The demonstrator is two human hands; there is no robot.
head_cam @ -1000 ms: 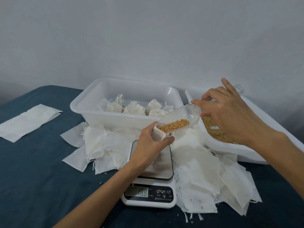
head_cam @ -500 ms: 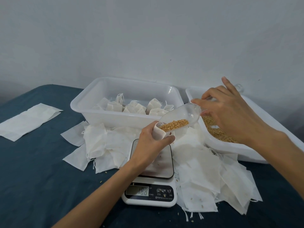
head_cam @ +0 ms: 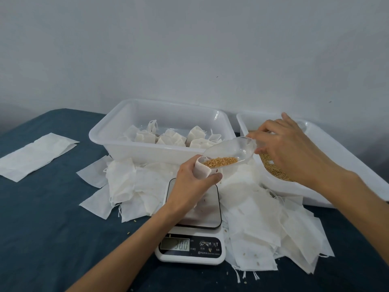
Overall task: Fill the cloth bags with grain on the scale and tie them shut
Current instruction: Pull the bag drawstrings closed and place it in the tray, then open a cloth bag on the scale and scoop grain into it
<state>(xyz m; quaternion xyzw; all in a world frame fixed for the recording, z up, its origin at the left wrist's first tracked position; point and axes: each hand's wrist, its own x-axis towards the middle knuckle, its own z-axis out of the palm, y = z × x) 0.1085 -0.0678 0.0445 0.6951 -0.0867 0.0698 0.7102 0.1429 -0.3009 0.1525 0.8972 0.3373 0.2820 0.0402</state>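
Observation:
My left hand (head_cam: 190,186) grips a small white cloth bag (head_cam: 201,170) upright on the plate of the kitchen scale (head_cam: 193,232), its mouth held wide. A clear plastic scoop (head_cam: 231,151) tilts down into that mouth, with golden grain (head_cam: 221,161) lying in its lower end. My right hand (head_cam: 288,148) holds the scoop by its hidden handle. The scale's display (head_cam: 174,245) shows lit digits. Behind my right hand, a white tray (head_cam: 336,157) holds loose grain (head_cam: 273,169).
A white tub (head_cam: 117,140) behind the scale contains several filled, tied bags (head_cam: 172,139). Flat empty bags lie heaped left (head_cam: 124,184) and right (head_cam: 263,228) of the scale on the dark blue tabletop (head_cam: 46,218). Another flat bag stack (head_cam: 35,154) lies at far left.
Both hands stay almost in place. The grain has slid down the scoop toward the bag's mouth, and the scale's reading has gone up.

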